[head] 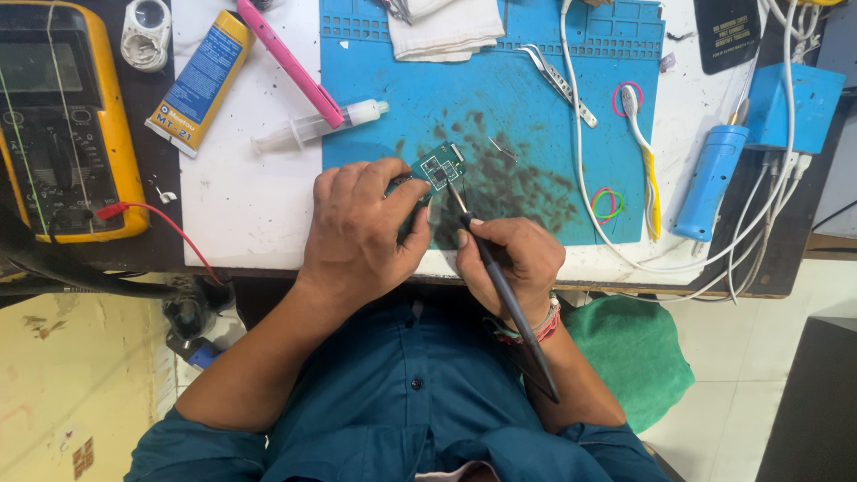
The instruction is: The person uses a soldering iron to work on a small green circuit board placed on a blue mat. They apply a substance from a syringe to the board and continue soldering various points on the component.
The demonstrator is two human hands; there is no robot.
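left hand [357,228] pinning down a small green circuit board [438,166] on the stained blue mat [500,98], right hand [513,259] gripping a thin black soldering iron [504,295], tip touching the board

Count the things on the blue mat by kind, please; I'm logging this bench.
Circuit board under the left hand: 1
Soldering tool in the right hand: 1
Tweezers: 1
Rubber band clusters: 2
Cloth: 1
Total: 6

Circuit board [439,165] on mat [536,98]; tweezers [560,82] behind.
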